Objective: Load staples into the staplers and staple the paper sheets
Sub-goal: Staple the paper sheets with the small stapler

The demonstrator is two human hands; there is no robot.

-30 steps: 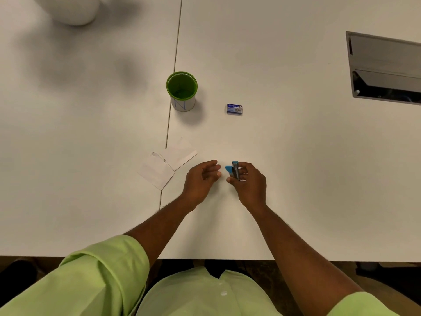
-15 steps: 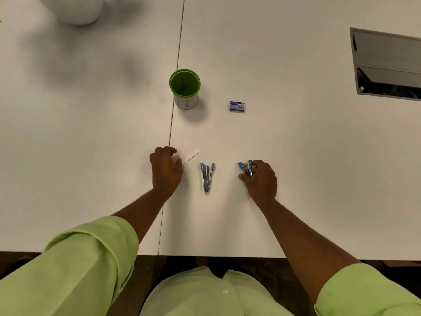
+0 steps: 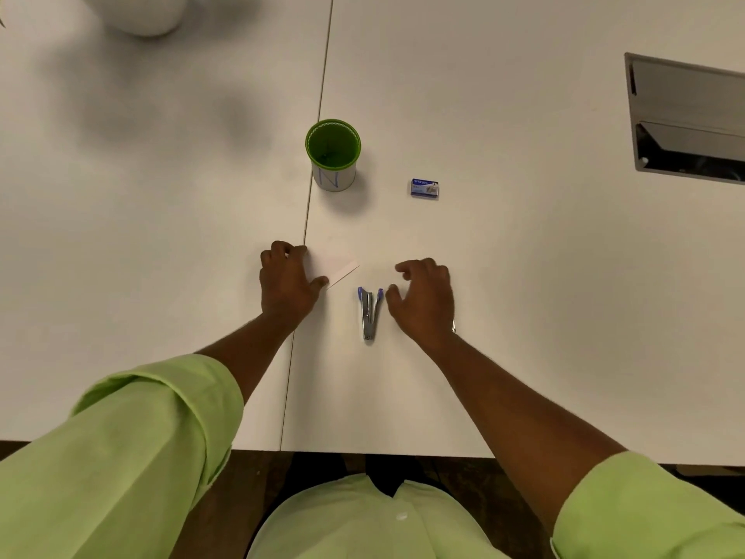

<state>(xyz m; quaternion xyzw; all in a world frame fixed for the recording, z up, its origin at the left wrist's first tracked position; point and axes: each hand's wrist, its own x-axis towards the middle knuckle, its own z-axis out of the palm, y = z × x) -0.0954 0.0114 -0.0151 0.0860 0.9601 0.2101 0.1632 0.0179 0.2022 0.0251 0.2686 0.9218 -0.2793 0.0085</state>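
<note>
My right hand (image 3: 423, 300) is now hovering loose-fingered, no longer gripping the blue stapler | my left hand (image 3: 288, 282) is pinching thin white paper sheets (image 3: 336, 266) | purple-tipped metal stapler (image 3: 370, 312) is lying splayed at centre frame between them.

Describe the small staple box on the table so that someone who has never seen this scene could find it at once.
Start at the seam that runs up the white table and find the green cup standing on it. Just right of that cup, alone on bare tabletop, lies the staple box. It is a small flat blue rectangle with print on its lid, unlike the metal stapler lying nearer the person.
</note>
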